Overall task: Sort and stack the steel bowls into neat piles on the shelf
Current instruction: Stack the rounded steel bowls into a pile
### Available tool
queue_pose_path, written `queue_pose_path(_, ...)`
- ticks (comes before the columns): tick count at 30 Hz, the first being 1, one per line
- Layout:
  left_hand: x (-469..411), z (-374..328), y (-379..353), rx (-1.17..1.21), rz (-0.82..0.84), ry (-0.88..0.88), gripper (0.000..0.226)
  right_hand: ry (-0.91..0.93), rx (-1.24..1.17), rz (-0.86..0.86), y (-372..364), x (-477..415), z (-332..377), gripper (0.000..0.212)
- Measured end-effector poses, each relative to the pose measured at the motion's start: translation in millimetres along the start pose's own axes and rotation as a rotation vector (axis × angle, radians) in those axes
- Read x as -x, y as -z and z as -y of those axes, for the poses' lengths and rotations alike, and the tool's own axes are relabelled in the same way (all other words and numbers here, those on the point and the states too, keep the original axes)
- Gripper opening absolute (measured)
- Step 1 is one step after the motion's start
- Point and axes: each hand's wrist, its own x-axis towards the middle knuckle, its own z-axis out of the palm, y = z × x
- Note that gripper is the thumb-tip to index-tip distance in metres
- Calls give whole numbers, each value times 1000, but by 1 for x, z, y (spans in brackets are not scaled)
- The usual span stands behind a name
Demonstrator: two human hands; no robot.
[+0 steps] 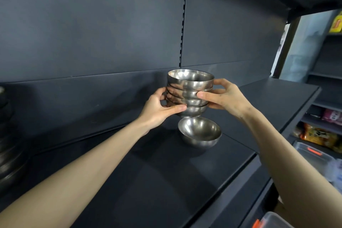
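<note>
Two bare hands meet at the centre of the frame. The left hand (pixel 162 106) curls round the left side of a stack of four round, polished steel bowls (pixel 190 87). Its thumb lies across the wall of the lowest bowl and its fingers wrap behind. The right hand (pixel 224 98) grips the opposite side, thumb pressed flat against the middle bowls, fingers hooked round the back near the top.

The bowls nest upright, one inside another, and their rims show as thin bright bands. Their smooth, mirror-like walls reflect the hands. It is unclear whether the stack's foot touches the shelf.

Just below and in front, a single steel bowl (pixel 199 133) of the same rounded shape sits on the dark matte metal shelf (pixel 148 181). It is tipped slightly toward the viewer, and its rim hides the stack's foot.

Behind is a flat dark back panel (pixel 92 24) with a slotted upright strip (pixel 183 24). At the left edge is a blurred dark rounded pile (pixel 5 144), too dim to identify. At lower right, beyond the shelf edge, are clear plastic boxes with orange clips (pixel 312 157) and colourful packets (pixel 318 135).
</note>
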Motion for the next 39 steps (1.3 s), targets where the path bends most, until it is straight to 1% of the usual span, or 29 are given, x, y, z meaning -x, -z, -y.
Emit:
queue_pose_path(4,20,-5,-19,15,17,11,49,-25,-3,-6,13,25,-7,74)
queue_pose_path(9,39,2,-34,-1,29,69,57,-64,-24,1,17,41,-22,66)
queue_pose_path(11,44,4,-37,-33,26,89,63,-75,-33,1,18,44,-28,65)
queue_pose_path(14,48,7,-39,-58,23,117,79,-80,-27,6,17,45,-34,67)
queue_pose_path(15,49,8,-40,-56,24,122,81,-79,-27,7,17,46,-36,68)
queue_pose_path(20,53,9,-45,-6,30,112,65,-77,7,-7,17,48,-40,68)
queue_pose_path(27,66,6,-32,-41,-8,105,55,-84,0,25,7,54,-36,70)
queue_pose_path(33,99,0,5,-81,-102,125,50,-54,-22,112,-32,56,-23,74)
queue_pose_path(39,144,-10,57,-122,-194,143,45,-20,-56,231,-89,64,-1,74)
